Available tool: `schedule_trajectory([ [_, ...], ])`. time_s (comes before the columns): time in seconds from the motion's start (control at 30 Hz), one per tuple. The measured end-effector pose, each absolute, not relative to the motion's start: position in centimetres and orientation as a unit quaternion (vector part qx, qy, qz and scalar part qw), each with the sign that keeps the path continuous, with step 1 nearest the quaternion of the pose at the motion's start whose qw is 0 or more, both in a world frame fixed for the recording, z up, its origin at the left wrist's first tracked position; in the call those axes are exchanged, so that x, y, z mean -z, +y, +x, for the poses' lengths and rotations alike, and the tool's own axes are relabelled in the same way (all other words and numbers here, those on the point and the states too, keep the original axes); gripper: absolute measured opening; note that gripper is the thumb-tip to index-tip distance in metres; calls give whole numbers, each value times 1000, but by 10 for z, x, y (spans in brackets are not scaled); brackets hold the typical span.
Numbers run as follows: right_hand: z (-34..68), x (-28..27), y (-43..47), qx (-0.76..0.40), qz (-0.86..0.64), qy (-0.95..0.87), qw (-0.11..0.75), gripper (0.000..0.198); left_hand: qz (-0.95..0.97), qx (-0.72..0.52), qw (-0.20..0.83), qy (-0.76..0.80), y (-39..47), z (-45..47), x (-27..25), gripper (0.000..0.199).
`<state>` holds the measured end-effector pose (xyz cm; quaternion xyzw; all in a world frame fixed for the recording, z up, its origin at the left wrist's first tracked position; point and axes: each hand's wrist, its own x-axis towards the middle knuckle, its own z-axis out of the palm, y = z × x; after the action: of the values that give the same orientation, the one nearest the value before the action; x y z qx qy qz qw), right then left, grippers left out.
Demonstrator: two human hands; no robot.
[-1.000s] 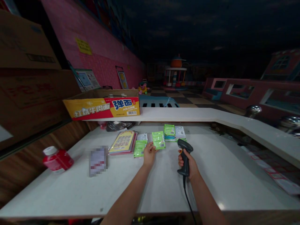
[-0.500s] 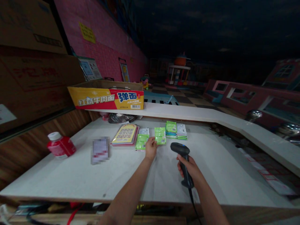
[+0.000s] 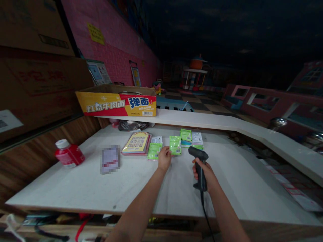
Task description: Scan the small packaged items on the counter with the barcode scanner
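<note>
My left hand (image 3: 165, 159) pinches the lower left edge of a green packet (image 3: 175, 145), which it holds up over the white counter (image 3: 136, 188). In my right hand (image 3: 208, 174) is a black barcode scanner (image 3: 200, 168), fingers wrapped round its handle, its head pointing up and left beside the packet. A cable (image 3: 205, 211) hangs from the scanner's base toward the counter's front edge. Just left of my left hand lies another green packet (image 3: 154, 150), with a whitish one behind it. A stack of green and white packets (image 3: 186, 135) sits behind the scanner.
Farther left are a yellow and pink booklet stack (image 3: 136, 144), a blurred-out card (image 3: 110, 159) and a red bottle with a white cap (image 3: 69, 154). A noodle carton (image 3: 117, 105) stands on the raised back ledge (image 3: 191, 117). Brown boxes (image 3: 42, 77) are piled at left.
The whole view has shifted slightly. The scanner has moved up a little, and its head now tips more to the right. My left hand still holds the green packet.
</note>
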<state>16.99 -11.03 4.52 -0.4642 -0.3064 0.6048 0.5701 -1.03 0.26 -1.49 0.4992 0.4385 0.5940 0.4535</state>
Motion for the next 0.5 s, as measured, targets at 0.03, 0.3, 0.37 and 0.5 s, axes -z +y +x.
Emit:
schedule_trajectory([
  [0.03,171,-43,-103,-621,-447,-288,576,45,500,-590,451,444,2,-10,15,18],
  [0.3,181,-16,-81,-719,-273,-169,616,34,492,-590,463,443,1,-9,15,18],
  [0.37,182,-11,-82,-724,-254,-162,620,33,479,-596,465,446,0,-8,15,20],
  [0.5,186,-7,-81,-729,-246,-166,617,32,433,-633,442,465,-3,-14,17,25],
])
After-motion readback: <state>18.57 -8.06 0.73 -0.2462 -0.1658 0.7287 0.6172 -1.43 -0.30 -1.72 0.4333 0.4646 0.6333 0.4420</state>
